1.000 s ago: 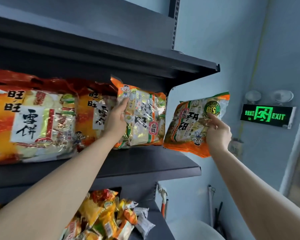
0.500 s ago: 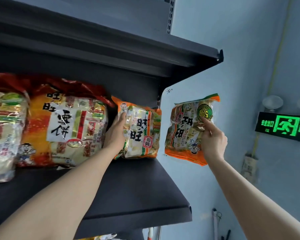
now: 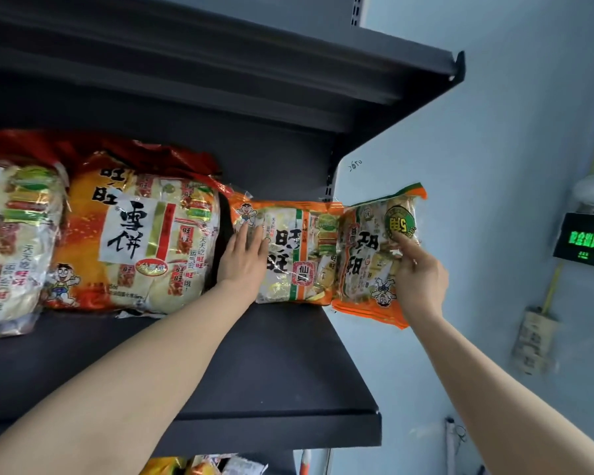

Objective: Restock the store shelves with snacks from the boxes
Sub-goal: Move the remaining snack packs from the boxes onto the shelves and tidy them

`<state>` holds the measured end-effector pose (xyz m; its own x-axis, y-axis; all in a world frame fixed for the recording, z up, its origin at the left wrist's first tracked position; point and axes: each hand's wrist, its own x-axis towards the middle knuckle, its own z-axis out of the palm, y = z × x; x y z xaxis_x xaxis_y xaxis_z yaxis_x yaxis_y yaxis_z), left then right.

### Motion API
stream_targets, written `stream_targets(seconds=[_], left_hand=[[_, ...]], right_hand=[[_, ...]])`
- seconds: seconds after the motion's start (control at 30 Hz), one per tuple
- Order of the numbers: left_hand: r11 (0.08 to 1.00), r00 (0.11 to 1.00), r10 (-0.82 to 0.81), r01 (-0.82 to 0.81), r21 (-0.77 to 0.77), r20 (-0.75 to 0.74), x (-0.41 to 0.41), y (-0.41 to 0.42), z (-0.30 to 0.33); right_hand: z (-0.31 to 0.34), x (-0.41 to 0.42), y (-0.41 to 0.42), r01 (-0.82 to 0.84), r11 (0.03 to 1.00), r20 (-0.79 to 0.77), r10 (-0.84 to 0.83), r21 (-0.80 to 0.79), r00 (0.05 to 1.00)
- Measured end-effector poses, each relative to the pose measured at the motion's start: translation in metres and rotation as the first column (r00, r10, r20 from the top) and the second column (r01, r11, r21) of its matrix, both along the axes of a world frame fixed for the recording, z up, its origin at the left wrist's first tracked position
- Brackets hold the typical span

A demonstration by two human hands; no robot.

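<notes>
Right now your left hand (image 3: pixel 244 258) lies flat, fingers straight, against an orange snack bag (image 3: pixel 295 252) standing on the dark shelf (image 3: pixel 271 365); your right hand (image 3: pixel 419 272) grips a second bag (image 3: pixel 367 248) past the shelf's right edge, touching the first.

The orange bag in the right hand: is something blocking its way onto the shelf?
Partly. The orange bag in the right hand meets the standing bag under the left hand; little shelf remains there.
</notes>
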<state>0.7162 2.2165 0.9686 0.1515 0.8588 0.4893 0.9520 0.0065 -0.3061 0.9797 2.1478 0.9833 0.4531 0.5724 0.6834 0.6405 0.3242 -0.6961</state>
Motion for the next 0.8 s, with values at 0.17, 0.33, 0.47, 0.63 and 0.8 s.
stream_targets(seconds=[0.17,0.33,0.47,0.63,0.8], left_hand=[[0.994,0.991,-0.092,0.097,-0.043,0.100,-0.004,-0.018,0.008],[0.917,0.746,-0.295,0.397,-0.043,0.597,0.031,-0.063,0.019],[0.601,0.148,0.129,0.775,-0.196,0.981,0.086,-0.102,0.019],[0.698,-0.435,0.281,0.704,0.129,0.856,0.127,-0.125,0.010],[0.716,-0.447,0.014,0.629,0.303,0.894,0.109,-0.134,0.008]], right_hand=[[0.006,-0.002,-0.014,0.106,0.991,-0.079,-0.099,0.084,0.992],[0.017,-0.012,-0.044,0.193,0.969,-0.324,-0.134,0.157,0.937],[0.010,-0.022,-0.074,0.223,0.957,-0.465,-0.113,0.188,0.878],[-0.015,-0.032,-0.128,0.157,0.981,-0.573,-0.065,0.112,0.817],[-0.037,-0.018,-0.166,0.021,0.969,-0.323,-0.103,-0.246,0.941]])
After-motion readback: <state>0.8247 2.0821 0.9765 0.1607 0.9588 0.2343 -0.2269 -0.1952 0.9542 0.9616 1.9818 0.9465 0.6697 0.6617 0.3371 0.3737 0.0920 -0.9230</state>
